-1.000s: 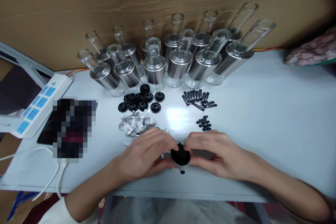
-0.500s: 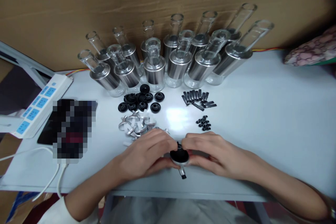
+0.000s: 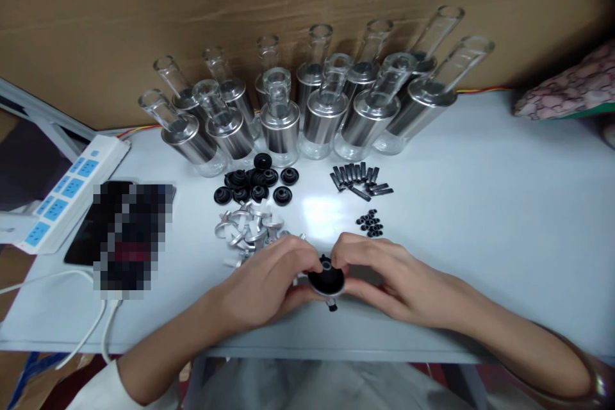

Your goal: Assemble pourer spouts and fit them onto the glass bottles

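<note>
Two hands meet near the front edge of the desk (image 3: 480, 237), both pinching one small round piece (image 3: 325, 280), black on top with a silver rim, held just above the surface. A thin black stem (image 3: 331, 305) pokes out of its underside toward the person. The hold looks fingertip-only, so a slip could send the piece off the near edge or knock the stem loose.

The left hand (image 3: 269, 282) has its grip clamped on the piece's left side, fingers curled over. The right hand (image 3: 384, 275) clamps the right side likewise, and both forearms angle inward.

Just beyond the left hand lie silver clips (image 3: 245, 230). Farther off are black rubber caps (image 3: 254, 182), tiny black rings (image 3: 369, 224) and short black rods (image 3: 360, 180). Farthest stand glass bottles (image 3: 278, 122).
</note>
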Demonstrator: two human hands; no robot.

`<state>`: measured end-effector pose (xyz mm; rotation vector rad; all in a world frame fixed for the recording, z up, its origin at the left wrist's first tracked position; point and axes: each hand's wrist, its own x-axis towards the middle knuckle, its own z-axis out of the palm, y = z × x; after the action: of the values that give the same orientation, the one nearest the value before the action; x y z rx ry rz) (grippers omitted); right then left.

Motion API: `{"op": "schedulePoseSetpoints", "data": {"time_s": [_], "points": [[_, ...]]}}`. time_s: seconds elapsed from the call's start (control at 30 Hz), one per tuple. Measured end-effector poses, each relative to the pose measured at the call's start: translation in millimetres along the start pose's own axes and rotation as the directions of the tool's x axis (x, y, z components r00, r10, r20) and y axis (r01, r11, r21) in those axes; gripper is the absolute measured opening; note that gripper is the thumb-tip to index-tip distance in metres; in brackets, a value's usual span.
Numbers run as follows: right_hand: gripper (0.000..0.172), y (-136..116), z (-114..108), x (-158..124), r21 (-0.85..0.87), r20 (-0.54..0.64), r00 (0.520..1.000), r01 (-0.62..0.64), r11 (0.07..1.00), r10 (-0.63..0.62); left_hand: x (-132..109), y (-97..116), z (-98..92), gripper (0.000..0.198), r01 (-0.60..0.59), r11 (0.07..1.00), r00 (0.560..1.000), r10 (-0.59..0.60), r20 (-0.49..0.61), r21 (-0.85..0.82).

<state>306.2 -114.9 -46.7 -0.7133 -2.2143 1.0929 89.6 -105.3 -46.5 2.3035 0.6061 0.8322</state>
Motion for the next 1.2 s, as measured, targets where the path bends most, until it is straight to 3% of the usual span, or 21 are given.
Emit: {"op": "schedulePoseSetpoints", "data": {"time_s": [0.3, 0.53, 0.77, 0.97, 1.2], "points": [[0.011, 2.2, 1.3, -1.3, -0.026, -0.025, 0.999, 0.028, 0.999, -0.029, -1.9, 3.2, -2.1, 0.012, -0.014, 1.000, 1.000, 0.014, 0.000, 0.019], [0.011, 2.9, 1.0, -2.3, -0.039, -0.008, 1.000, 0.013, 0.999, -0.013, -3.5, 2.9, -0.3, 0.012, 0.116, 0.991, 0.991, -0.111, 0.072, -0.070], [0.010, 2.4, 1.7, -0.8, -0.036, 0.014, 0.999, -0.034, 0.999, 0.035, -6.3, 1.9, 0.7, 0.013, 0.158, 0.984, 0.982, -0.149, 0.118, -0.078], [0.014, -1.1, 5.8, -0.6, 0.001, -0.109, 0.991, -0.077, 0.997, 0.077, -5.4, 2.3, -3.8, 0.016, 0.102, 0.995, 0.994, -0.101, -0.039, 0.007], [0.015, 1.1, 3.9, -1.0, -0.011, -0.175, 0.984, -0.030, 0.999, 0.028, -6.5, 2.3, -4.2, 0.017, 0.032, 0.999, 0.998, -0.031, -0.058, 0.020]]}}
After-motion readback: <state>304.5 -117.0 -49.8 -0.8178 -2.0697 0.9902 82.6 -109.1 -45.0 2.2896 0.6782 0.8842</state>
